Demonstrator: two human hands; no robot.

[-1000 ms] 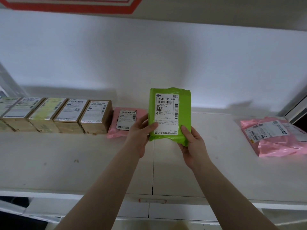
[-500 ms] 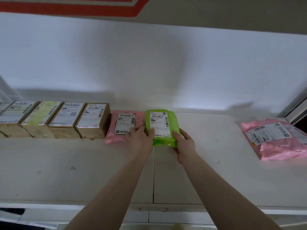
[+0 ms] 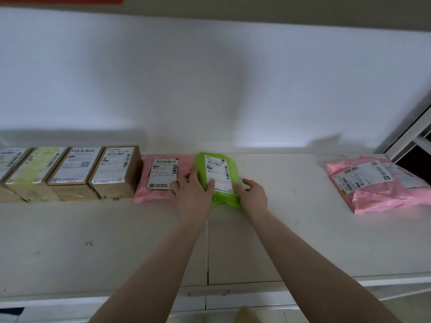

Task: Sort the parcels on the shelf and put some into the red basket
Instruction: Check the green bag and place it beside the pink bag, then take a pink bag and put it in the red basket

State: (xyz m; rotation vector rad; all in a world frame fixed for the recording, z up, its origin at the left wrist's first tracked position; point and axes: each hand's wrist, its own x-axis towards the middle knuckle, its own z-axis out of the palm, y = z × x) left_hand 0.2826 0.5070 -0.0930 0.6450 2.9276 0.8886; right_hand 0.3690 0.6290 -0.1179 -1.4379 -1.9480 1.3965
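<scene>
A green parcel (image 3: 218,169) with a white label lies flat on the white shelf (image 3: 291,229), right beside a pink parcel (image 3: 163,173). My left hand (image 3: 193,194) holds the green parcel's near left edge, thumb on the label and fingers over the gap to the pink parcel. My right hand (image 3: 253,194) sits at the parcel's near right corner, fingers loose, thumb just touching the edge. A row of brown boxes (image 3: 114,171) with labels runs to the left. No red basket is in view.
A pile of pink parcels (image 3: 373,183) lies at the shelf's far right, near a dark opening with a white frame (image 3: 410,136). A white wall stands behind the shelf. Bare shelf surface lies between the green parcel and the right pile.
The green parcel went from upright in both hands down flat onto the shelf beside the pink parcel. My right hand has loosened its hold.
</scene>
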